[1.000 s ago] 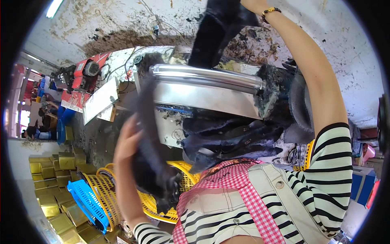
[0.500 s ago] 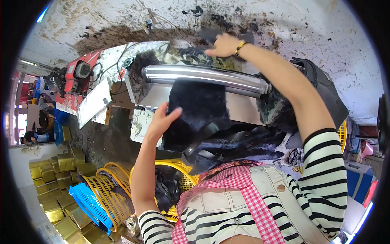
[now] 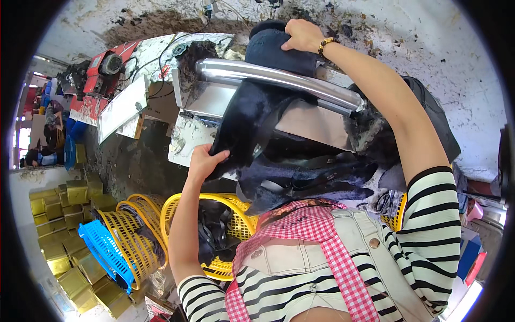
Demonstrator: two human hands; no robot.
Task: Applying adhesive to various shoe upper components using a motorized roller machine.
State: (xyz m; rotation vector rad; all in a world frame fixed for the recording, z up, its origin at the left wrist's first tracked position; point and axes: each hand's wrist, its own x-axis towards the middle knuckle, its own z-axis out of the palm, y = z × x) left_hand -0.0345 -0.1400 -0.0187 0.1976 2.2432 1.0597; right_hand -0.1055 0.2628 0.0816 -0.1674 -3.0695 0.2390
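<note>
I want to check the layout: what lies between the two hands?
In the head view, a shiny metal roller lies between them; the dark furry fabric drapes over it, from right hand to left hand.

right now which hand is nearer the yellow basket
Left. The left hand grips the dark fabric's lower edge just above the yellow basket; the right hand is up beyond the metal roller.

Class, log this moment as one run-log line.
left hand: grips lower end of dark furry piece | right hand: holds its top over metal roller | yellow basket: below
</note>
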